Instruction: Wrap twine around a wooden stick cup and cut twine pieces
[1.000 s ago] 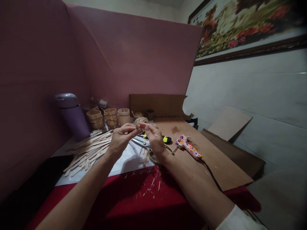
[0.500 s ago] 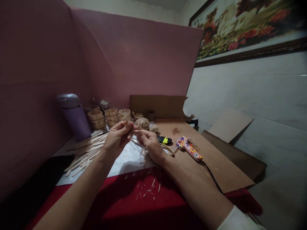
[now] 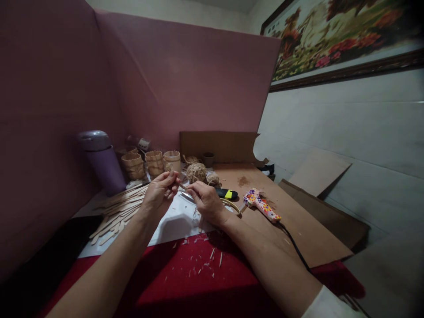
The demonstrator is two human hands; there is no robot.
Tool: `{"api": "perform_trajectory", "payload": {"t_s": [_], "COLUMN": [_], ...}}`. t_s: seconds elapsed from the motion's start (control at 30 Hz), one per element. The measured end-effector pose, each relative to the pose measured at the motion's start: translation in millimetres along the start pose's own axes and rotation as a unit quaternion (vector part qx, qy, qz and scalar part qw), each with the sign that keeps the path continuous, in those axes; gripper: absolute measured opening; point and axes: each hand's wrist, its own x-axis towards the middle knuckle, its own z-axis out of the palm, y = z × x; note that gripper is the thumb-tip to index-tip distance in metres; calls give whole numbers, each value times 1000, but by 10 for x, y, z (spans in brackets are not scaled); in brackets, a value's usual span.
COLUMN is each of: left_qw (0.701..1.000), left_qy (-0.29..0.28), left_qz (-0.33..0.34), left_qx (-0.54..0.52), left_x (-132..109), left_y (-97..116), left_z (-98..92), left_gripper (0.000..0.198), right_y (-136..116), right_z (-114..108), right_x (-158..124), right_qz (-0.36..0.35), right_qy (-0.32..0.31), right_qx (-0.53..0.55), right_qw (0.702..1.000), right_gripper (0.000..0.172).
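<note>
Pinched in our left hand (image 3: 160, 190), thumb against fingers, was twine (image 3: 182, 187), a small loop of it showing above the fingertips; our right hand (image 3: 208, 203) had its thumb and fingers clamped on the same strand, which ran short between the two, above the paper (image 3: 170, 227). Beyond the hands we counted one large ball (image 3: 196, 172), a smaller ball (image 3: 213, 179) touching or just beside it, and a dark pot (image 3: 208, 159) behind. To the left we listed tan cups (image 3: 154, 163) in a row, a purple flask (image 3: 106, 170) and a fanned heap of sticks (image 3: 124, 207) on the paper. Partly hidden by our right hand lay gold-handled scissors (image 3: 232, 204), with a black-and-yellow handle (image 3: 228, 194) just past them. Farther right, a flowered glue gun (image 3: 261, 205), corded, rested on the board (image 3: 298, 234). Nearest us, red cloth (image 3: 185, 278) bore scattered scraps (image 3: 221, 259).
</note>
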Motion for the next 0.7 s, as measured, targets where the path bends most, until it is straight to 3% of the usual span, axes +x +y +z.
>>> {"api": "perform_trajectory", "payload": {"t_s": [0.17,0.27,0.43,0.53,0.63,0.7], "left_qw": [999,998,993,993,993,992], "left_qy": [13,9,-39,-46,-8,26], "left_qz": [33,66,108,110,112,115], "left_qx": [-8,-8,1,-11,-28,-44], "left_x": [44,66,61,56,64,80], "left_y": [90,146,184,192,224,257], "left_z": [-56,-77,-69,-65,-78,-99], "left_gripper": [10,8,7,11,8,6], "right_y": [-13,1,63,91,124,167], "right_z": [17,55,108,82,49,70], "right_x": [27,74,152,194,303,432], "right_qz": [19,58,138,127,87,74], "right_qy": [3,16,7,-12,-74,-105], "right_qx": [24,118,347,287,101,14], "right_qw": [1000,991,928,949,988,992], "right_gripper": [18,20,32,27,14,10]}}
